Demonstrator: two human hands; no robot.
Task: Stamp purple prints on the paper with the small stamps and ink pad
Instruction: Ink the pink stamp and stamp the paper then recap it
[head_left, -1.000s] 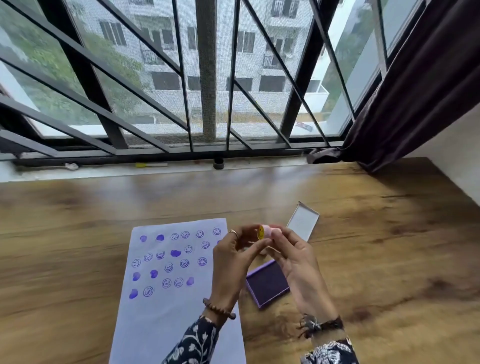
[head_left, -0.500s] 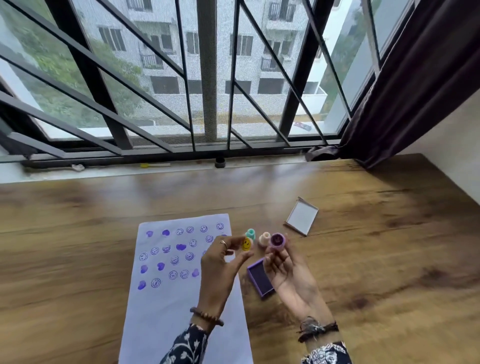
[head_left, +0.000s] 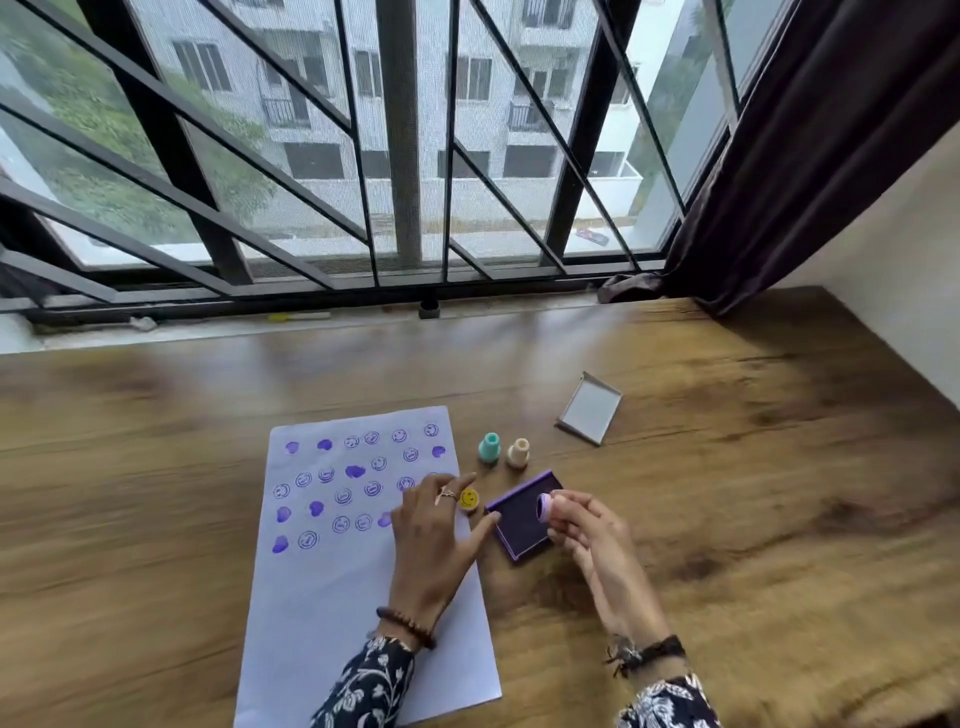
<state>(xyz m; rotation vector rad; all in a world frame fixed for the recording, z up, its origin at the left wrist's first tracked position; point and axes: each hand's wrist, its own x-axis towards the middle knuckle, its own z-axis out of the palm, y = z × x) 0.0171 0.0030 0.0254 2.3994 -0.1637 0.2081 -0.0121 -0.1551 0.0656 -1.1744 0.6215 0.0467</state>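
The white paper (head_left: 332, 571) lies on the wooden table and carries several purple hearts and smiley prints on its upper half. To its right lies the open purple ink pad (head_left: 519, 527). My right hand (head_left: 597, 545) pinches a small pink stamp (head_left: 545, 506) just above the pad, its purple face turned to the left. My left hand (head_left: 436, 540) rests spread on the paper's right edge, thumb tip touching the pad's left corner. A yellow smiley cap (head_left: 468, 500) sits against its fingers. A teal stamp (head_left: 489, 448) and a cream stamp (head_left: 518, 452) stand upright behind the pad.
The ink pad's clear lid (head_left: 590, 409) lies further back on the right. A barred window (head_left: 405, 156) and its sill run along the table's far edge, with a dark curtain (head_left: 831, 130) and a white wall (head_left: 909, 270) at the right.
Both hands have come down towards the table. My left hand has lowered the yellow cap beside the paper and spread out. My right hand has turned the stamp sideways over the ink pad.
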